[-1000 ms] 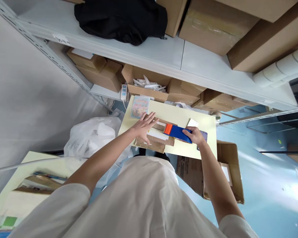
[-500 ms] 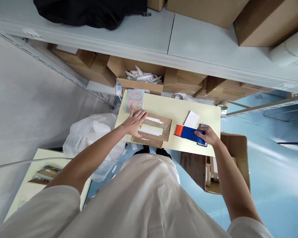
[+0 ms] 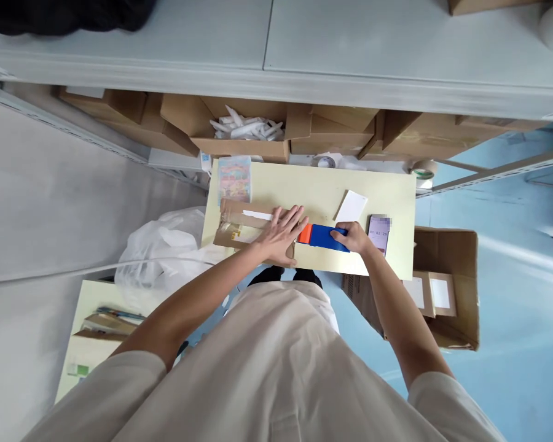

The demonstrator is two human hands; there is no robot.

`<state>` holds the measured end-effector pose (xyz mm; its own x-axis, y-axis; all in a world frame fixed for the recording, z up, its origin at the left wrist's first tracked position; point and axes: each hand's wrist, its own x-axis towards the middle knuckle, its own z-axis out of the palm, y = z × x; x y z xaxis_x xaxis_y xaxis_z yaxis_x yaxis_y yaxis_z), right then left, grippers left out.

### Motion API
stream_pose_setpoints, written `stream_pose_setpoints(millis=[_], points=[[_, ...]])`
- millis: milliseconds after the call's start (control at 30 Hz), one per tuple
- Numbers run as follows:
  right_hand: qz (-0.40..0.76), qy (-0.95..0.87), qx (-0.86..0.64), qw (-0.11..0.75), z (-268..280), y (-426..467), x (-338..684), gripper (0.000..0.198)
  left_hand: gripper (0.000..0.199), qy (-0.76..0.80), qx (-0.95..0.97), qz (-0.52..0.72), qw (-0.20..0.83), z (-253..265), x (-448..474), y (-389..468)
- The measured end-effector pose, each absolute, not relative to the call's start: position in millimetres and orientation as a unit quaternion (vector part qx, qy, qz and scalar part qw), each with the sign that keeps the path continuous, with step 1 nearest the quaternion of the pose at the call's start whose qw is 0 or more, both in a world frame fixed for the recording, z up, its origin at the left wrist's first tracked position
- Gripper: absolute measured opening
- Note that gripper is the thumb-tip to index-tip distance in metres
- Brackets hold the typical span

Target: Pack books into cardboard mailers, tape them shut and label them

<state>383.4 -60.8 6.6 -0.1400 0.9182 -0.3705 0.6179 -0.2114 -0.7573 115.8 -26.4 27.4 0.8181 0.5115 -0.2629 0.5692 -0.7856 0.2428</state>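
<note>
A gray shelf (image 3: pixel 350 61) is spanning the space above and beyond the work area. Below it, in front, a pale yellow counter (image 3: pixel 295 184) is standing before the person. A big open carton (image 3: pixel 463 276) is sitting beside the counter's right end and holding smaller boxes with white labels. Under the shelf, another open carton (image 3: pixel 244 149) is holding a heap of white pieces. A translucent plastic bag (image 3: pixel 159 239) is slumping near the counter's left end.

On the counter, toward the person's edge, a cardboard box (image 3: pixel 249 222) with white strips on top is lying left of center. The left hand (image 3: pixel 281 236) is resting palm down over the box's right part, its fingers spread. The right hand (image 3: pixel 354 236) is gripping the right end of a blue tape dispenser (image 3: pixel 322 237). The dispenser's orange end is pointing left, sitting just beside the left hand's fingers at the box's right end; whether it is touching the box is hard to tell.

A colorful booklet (image 3: pixel 235 179) is lying behind the box, at the counter's far left corner. A white paper (image 3: pixel 351 206) is lying behind the right hand, and a phone (image 3: pixel 378 233) is lying just to its right.
</note>
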Motion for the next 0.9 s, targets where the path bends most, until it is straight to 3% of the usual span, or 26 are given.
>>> stream_pose_setpoints(millis=[233,367,533,633,767,900], points=[[0.491,-0.606,-0.601,0.174,3,-71,410,0.036,0.109,0.287,0.933,-0.105,0.188,32,115,-18],[0.455,-0.625,-0.621,0.127,16,-80,426,0.039,0.106,0.285,0.933,-0.1,0.195,31,114,-20],[0.304,-0.648,-0.699,-0.014,51,-69,374,0.041,0.065,0.274,0.939,-0.08,0.192,34,114,-25],[0.257,-0.671,-0.693,-0.061,64,-59,326,0.037,0.053,0.27,0.941,-0.071,0.191,34,115,-28],[0.244,-0.686,-0.682,-0.076,60,-68,302,0.036,0.062,0.277,0.937,-0.065,0.201,31,117,-28],[0.191,-0.612,-0.767,0.007,39,-99,319,0.048,0.091,0.296,0.918,-0.003,0.264,31,105,-23]])
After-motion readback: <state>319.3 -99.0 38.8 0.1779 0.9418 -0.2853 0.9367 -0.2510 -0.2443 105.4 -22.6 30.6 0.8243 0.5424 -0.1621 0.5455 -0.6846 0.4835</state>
